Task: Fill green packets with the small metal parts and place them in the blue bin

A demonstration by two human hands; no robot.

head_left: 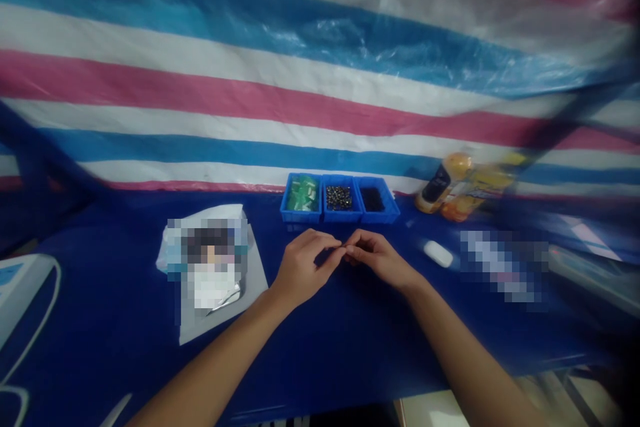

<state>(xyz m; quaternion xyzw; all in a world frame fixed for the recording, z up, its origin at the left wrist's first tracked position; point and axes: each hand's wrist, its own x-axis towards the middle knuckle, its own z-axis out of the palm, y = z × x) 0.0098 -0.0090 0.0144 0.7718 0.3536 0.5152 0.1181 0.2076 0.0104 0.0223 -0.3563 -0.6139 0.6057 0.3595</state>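
My left hand (311, 261) and my right hand (376, 255) meet fingertip to fingertip over the dark blue table (320, 353). Both are closed in a pinch; whatever lies between the fingertips is too small and hidden to make out. Just beyond them stand three blue bins in a row. The left bin (300, 217) holds green and clear small pieces (303, 193), the middle bin (343, 217) small shiny metallic parts (339, 198), and the right bin (380, 218) small black parts (372, 199).
On the left lies a white sheet (257, 280) with a blurred-out package. A white device with a cable (25, 287) sits at the far left. To the right are a white rounded case (438, 253), an orange-capped bottle (444, 180) and a yellow bag (483, 183). Striped sheeting (250, 100) hangs behind.
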